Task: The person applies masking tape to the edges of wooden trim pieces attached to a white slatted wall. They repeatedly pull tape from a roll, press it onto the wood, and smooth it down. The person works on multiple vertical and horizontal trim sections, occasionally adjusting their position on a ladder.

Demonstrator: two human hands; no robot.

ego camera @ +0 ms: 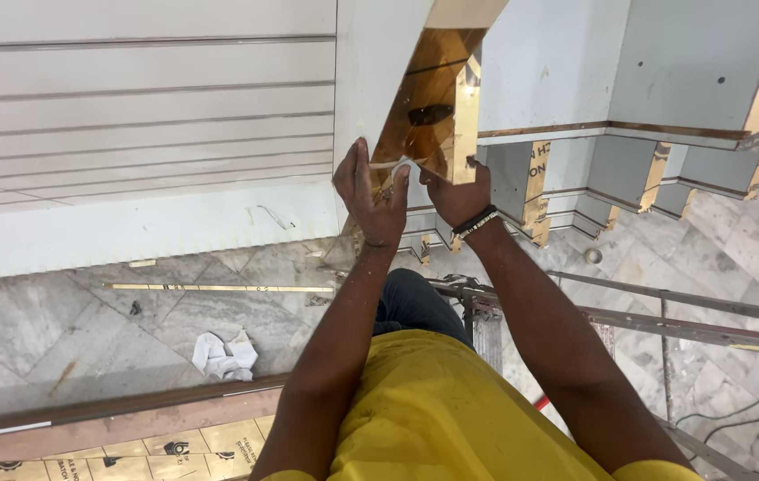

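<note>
Yellow cloth of the person's shirt (450, 419) fills the bottom of the head view, and both bare arms rise from it toward a gold mirrored strip (433, 111) set on the edge of a white stepped panel (566, 53).

That strip runs slantwise, its long axis climbing from lower left, at the fingertips, to upper right and away from the person. Its lower end lies directly above both hands.

Left hand (372, 198) has its fingers curled, thumb and forefinger pinched on a thin pale film (397, 164) at the strip's lower end (whether peeled film or tape I cannot tell). Right hand (459, 196), with dark and beaded wristbands (475, 223), presses against the strip's lower edge from beneath, its fingers folded; what they grip, if anything, is hidden. Both hands are equally near, almost touching each other.

Far below lie a marble floor (85, 321), a crumpled white rag (223, 354) and scaffold bars (682, 325).
</note>
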